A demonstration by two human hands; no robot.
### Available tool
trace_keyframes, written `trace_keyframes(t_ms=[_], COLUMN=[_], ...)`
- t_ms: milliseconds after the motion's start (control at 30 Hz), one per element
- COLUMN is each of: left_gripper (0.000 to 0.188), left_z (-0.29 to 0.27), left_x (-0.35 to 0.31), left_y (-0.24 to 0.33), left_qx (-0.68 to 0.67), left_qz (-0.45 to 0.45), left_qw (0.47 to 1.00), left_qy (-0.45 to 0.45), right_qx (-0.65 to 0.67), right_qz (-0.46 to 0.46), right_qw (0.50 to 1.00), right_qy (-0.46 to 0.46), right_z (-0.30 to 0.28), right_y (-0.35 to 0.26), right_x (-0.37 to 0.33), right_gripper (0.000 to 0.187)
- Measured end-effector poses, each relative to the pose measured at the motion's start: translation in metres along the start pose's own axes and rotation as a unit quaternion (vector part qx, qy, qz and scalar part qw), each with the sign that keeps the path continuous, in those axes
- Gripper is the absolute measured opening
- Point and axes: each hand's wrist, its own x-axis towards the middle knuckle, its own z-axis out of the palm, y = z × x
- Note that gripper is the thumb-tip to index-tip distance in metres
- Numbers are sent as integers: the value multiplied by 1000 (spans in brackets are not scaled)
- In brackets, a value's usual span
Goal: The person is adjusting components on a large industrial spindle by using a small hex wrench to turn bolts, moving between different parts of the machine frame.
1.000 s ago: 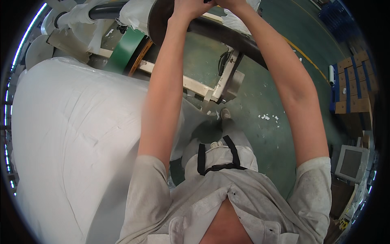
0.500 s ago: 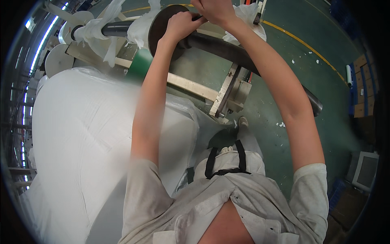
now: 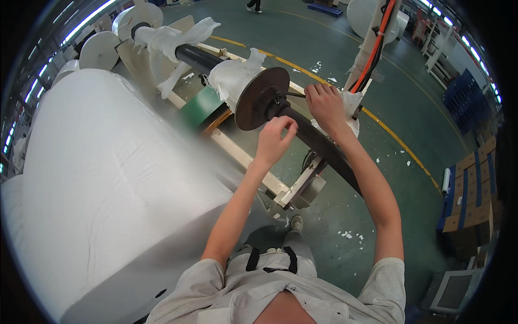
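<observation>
My right hand (image 3: 325,107) is closed around the outer end of a thin dark rod, like a hex key (image 3: 293,94). Its other end meets the collar (image 3: 276,108) beside a round brown metal disc (image 3: 258,102). The disc sits on a long dark shaft (image 3: 324,141). My left hand (image 3: 278,139) is at the near side of the shaft, just below the collar, with fingers curled toward the thumb. Whatever it may pinch is hidden. Crumpled white film (image 3: 236,76) is wrapped round the shaft against the disc's far face.
A huge white wrapped roll (image 3: 108,173) fills the left. Below the shaft runs a cream metal frame (image 3: 237,151) with a green cylinder (image 3: 202,107). A post with orange and black cables (image 3: 372,54) rises beyond my right hand. Stacked cartons (image 3: 472,189) stand at right; white scraps (image 3: 350,235) litter the floor.
My view has shifted, so the disc and shaft appear lower. My left hand has come off the disc's collar area toward the near side of the shaft. My right hand stays at the rod.
</observation>
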Motion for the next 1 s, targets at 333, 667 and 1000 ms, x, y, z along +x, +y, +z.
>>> trace_keyframes(t_ms=[333, 667, 1000], left_gripper=[20, 14, 18], left_z=[60, 88, 92], left_x=[16, 17, 18], left_y=[-37, -46, -49], left_qx=[163, 135, 100], left_qz=[157, 124, 156], left_qw=[974, 983, 980], left_qy=[-32, -30, 66], right_qx=[63, 269, 291], right_qz=[10, 183, 103], right_qw=[945, 852, 875], right_qy=[-320, -411, -373], right_z=[4, 23, 16], right_y=[-28, -4, -6], right_x=[41, 34, 35], right_gripper=[46, 51, 49])
